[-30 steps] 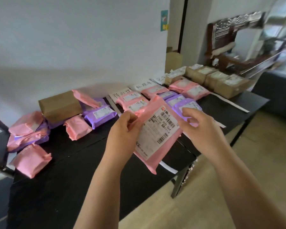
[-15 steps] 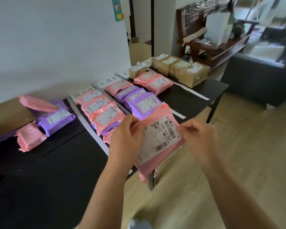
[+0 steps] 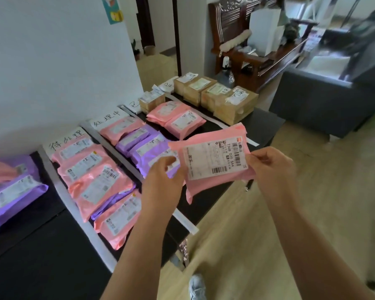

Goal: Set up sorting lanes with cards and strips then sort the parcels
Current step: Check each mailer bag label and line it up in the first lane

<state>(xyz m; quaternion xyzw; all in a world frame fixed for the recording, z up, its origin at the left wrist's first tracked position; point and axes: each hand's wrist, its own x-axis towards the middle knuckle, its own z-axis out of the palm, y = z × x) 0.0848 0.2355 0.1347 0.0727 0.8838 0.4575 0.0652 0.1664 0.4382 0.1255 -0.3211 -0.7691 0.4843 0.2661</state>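
I hold a pink parcel (image 3: 212, 161) with a white shipping label above the front edge of the black table (image 3: 41, 256). My left hand (image 3: 162, 180) pinches its left edge and my right hand (image 3: 271, 169) pinches its right edge. White strips (image 3: 74, 208) split the table into lanes, each headed by a handwritten card (image 3: 67, 140) at the wall. The first lane holds pink parcels (image 3: 100, 187) with a purple one under them. The second has a pink parcel and purple parcels (image 3: 143, 144). A third holds two pink parcels (image 3: 178, 118). Brown boxes (image 3: 225, 98) fill the far lane.
More purple and pink parcels (image 3: 13, 191) lie unsorted at the left of the table. A dark wooden bench (image 3: 258, 46) and a grey sofa (image 3: 325, 100) stand beyond the table's right end. Light wood floor (image 3: 268, 224) runs along the front.
My view has swung right along the table, away from the unsorted pile. The pink parcel has turned more level in my hands and now sits nearer the middle lanes.
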